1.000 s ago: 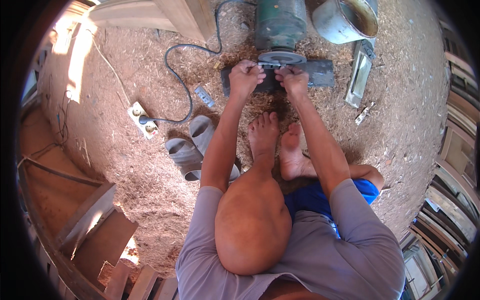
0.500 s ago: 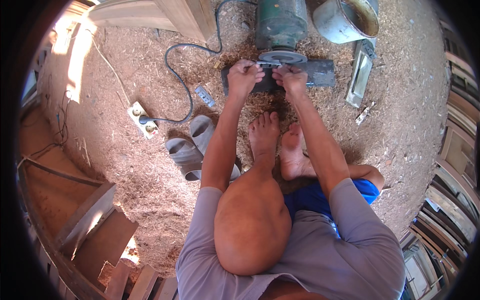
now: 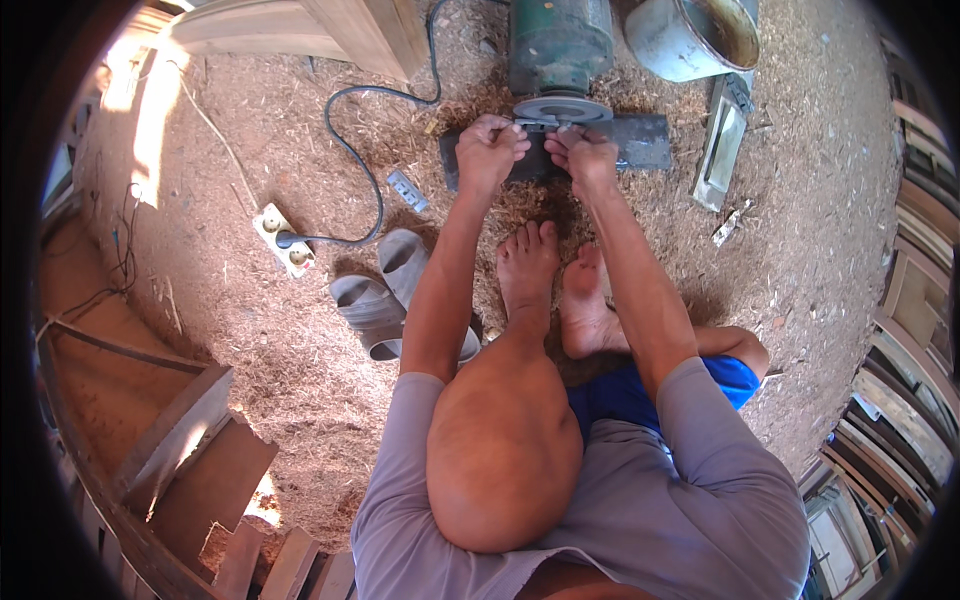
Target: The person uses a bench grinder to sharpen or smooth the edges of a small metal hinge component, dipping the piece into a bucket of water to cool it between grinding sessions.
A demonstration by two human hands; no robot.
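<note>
A thin grey metal strip (image 3: 537,124) lies across the near side of the round grinding wheel (image 3: 570,108), very close to it; I cannot tell whether they touch. My left hand (image 3: 488,152) pinches the strip's left end, its fingers curled. At the other end, my right hand (image 3: 586,160) is closed on the strip with thumb and fingertips, which partly hide it. The wheel sits on a green bench grinder (image 3: 561,45) standing on the ground. Under both hands, a dark flat board (image 3: 643,143) lies before the grinder.
Right of the grinder stand a dirty white bucket (image 3: 675,45) and a hand plane (image 3: 720,150). A dark cable runs to the power strip (image 3: 283,240) at left. Grey sandals (image 3: 370,310) lie beside my feet. Wood pieces (image 3: 210,460) fill the lower left; stacked frames line the right.
Both hands keep their hold on the metal strip at the wheel. The right fingers have shifted very slightly, and the whole view has drifted a little.
</note>
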